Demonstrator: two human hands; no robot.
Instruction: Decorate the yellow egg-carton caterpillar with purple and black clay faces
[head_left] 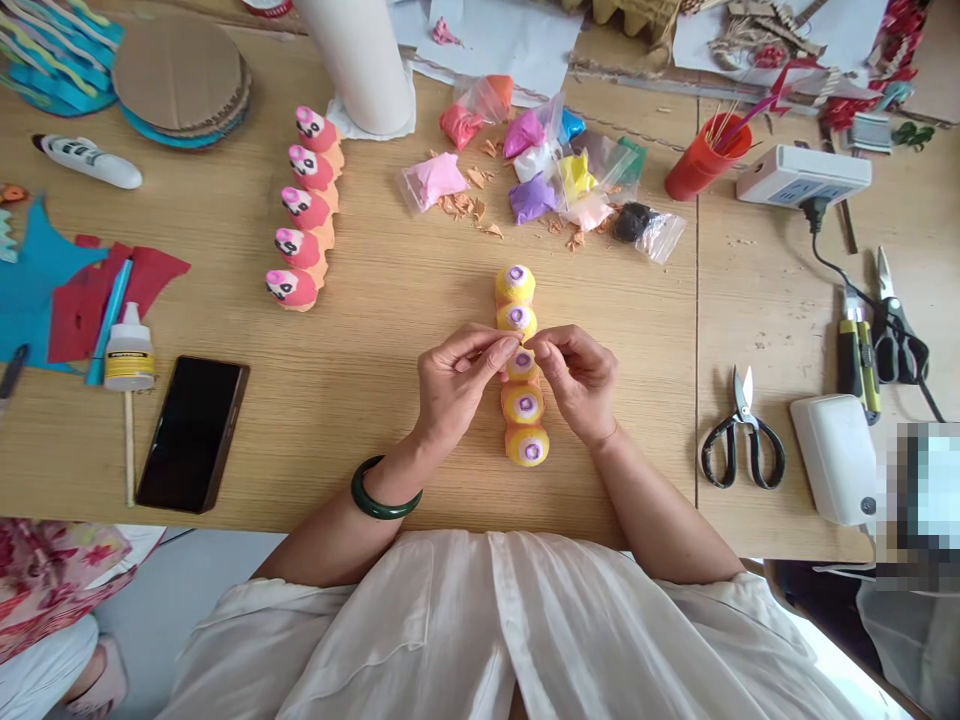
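A strip of yellow egg-carton domes stands upright to my view on the table, each dome with a white patch and a purple ring on top. Above its middle, my left hand pinches thumb and forefinger together. Facing it, my right hand is also in a pinch, the fingertips of both almost meeting. Whatever lies between the fingers is too small to make out. To the left is a pink egg-carton strip with white and pink patches and black marks on its domes.
Bags of coloured clay lie beyond the yellow strip, among orange crumbs. On the right are scissors, a white case, a power strip and a red cup. A phone and a glue bottle are on the left.
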